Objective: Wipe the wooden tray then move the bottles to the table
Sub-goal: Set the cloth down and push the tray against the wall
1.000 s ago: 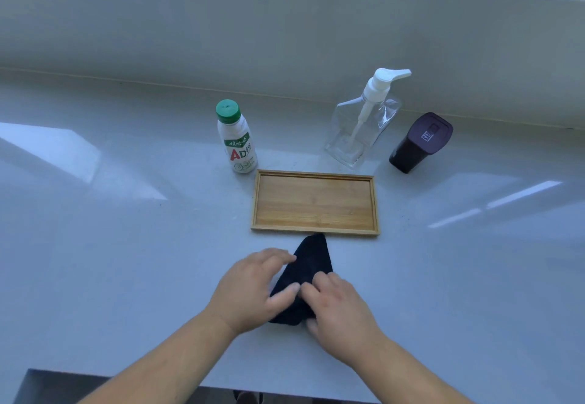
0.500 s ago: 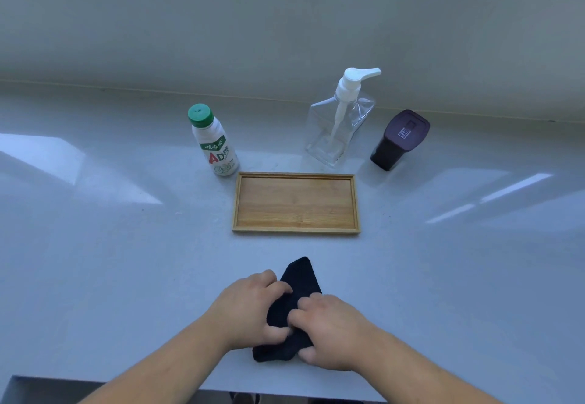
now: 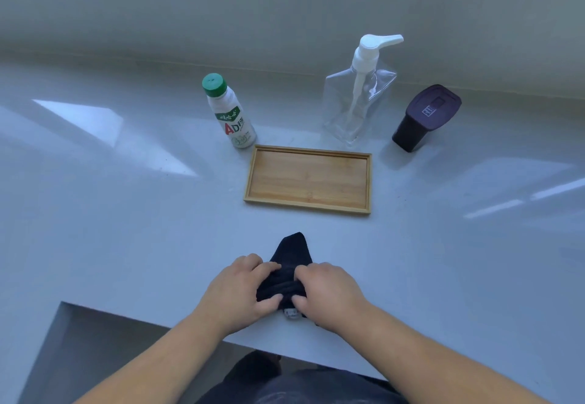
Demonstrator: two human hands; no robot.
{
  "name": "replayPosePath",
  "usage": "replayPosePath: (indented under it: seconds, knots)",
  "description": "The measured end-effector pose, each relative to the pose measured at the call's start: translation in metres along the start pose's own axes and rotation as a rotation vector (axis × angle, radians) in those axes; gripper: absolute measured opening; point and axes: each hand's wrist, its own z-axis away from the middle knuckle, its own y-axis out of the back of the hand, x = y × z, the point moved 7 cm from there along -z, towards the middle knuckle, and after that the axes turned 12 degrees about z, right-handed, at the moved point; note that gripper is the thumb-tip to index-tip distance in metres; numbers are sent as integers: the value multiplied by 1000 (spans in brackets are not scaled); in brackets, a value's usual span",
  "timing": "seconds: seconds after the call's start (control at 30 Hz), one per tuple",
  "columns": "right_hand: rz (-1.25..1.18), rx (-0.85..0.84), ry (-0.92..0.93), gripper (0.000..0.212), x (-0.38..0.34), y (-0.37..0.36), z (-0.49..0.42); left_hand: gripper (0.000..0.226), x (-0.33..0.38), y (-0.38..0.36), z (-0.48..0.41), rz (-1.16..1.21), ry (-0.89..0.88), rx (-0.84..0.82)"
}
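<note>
Here, both hands sit at the near edge of the pale bench (image 3: pixel 126 245), bunched over a dark cloth (image 3: pixel 289 253). The left hand (image 3: pixel 235 289) has its fingers (image 3: pixel 253 266) curled onto the cloth's left side with the thumb pressed in underneath, so it is closed on the fabric. The right hand (image 3: pixel 329 293) mirrors it, fingers bent down over the cloth's right side and thumb tucked against the folds, likewise gripping it. A pointed corner of the cloth sticks out beyond the fingertips, away from the person, and a small white label (image 3: pixel 292 314) shows at the cloth's near end between the two thumbs.

Further out from the fingers, apart from the cloth's tip, lies the wooden tray (image 3: pixel 308 179), flat on the bench with nothing in it. Beyond the tray's far left corner, just beside it, stands a white bottle with a green cap (image 3: pixel 229 112). Beyond its far right corner stands a clear pump bottle (image 3: pixel 361 99), its white nozzle pointing right. Further right again, well apart from the fingers, stands a dark purple container (image 3: pixel 424 117) with a flat lid. All three bottles are upright on the bench, none on the tray.
</note>
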Motion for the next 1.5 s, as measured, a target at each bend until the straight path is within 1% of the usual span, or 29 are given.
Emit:
replayPosePath:
  seconds: [0.07,0.13,0.23,0.33,0.37,0.43,0.53,0.6,0.67,0.73,0.83,0.93,0.97,1.03,1.07,1.1,1.13,1.2,1.27,1.33,1.37,1.5]
  knots:
    - [61,22,49,24,-2,2,-2,58,2,5,-2,-30,-15,41]
    - [110,37,61,29,-1,2,-4,54,6,9,-7,-87,-60,61]
    - [125,39,30,32,3,3,-6,54,11,15,-18,-149,-106,30]
    - [56,30,-14,42,10,8,-3,58,6,25,-26,-97,-111,0]
    - [-6,46,-56,47,16,14,-1,59,2,32,-28,-32,-87,12]
    - [-171,130,-207,53,36,29,3,61,-12,53,-35,164,21,89]
    - [-427,353,-539,61,83,54,7,71,-36,88,-49,549,240,304]
    - [-678,458,-744,65,113,63,5,76,-46,104,-65,782,349,375]
    - [-950,471,-880,70,133,64,-3,73,-47,111,-88,958,420,336]
    - [-1153,468,-946,79,144,64,-11,63,-42,112,-109,1070,467,235]
    - [-1281,459,-963,81,148,70,-20,66,-31,113,-127,1078,451,143]
    - [-1305,431,-941,80,143,74,-26,68,-31,113,-132,1096,438,157]
    - [-1306,431,-943,73,143,75,-27,71,-32,113,-133,1120,447,165]
    - [-1343,440,-958,52,144,76,-28,79,-37,113,-136,1166,465,181]
    - [-1369,443,-968,46,146,75,-28,82,-38,113,-137,1177,469,178]
    - [-1393,437,-979,45,149,74,-28,84,-39,113,-138,1176,474,173]
    - [-1413,419,-989,50,152,72,-29,84,-40,113,-139,1165,483,168]
    - [-1412,344,-1003,68,158,67,-30,77,-42,110,-139,1128,505,158]
    - [-1375,275,-992,77,161,64,-32,58,-41,107,-138,1097,518,156]
    - [-1336,245,-978,78,163,64,-32,41,-38,105,-136,1098,525,162]
    - [-1317,243,-972,81,165,64,-32,39,-35,105,-135,1103,518,170]
    - [-1257,251,-949,96,178,70,-21,48,-11,103,-131,1101,477,221]
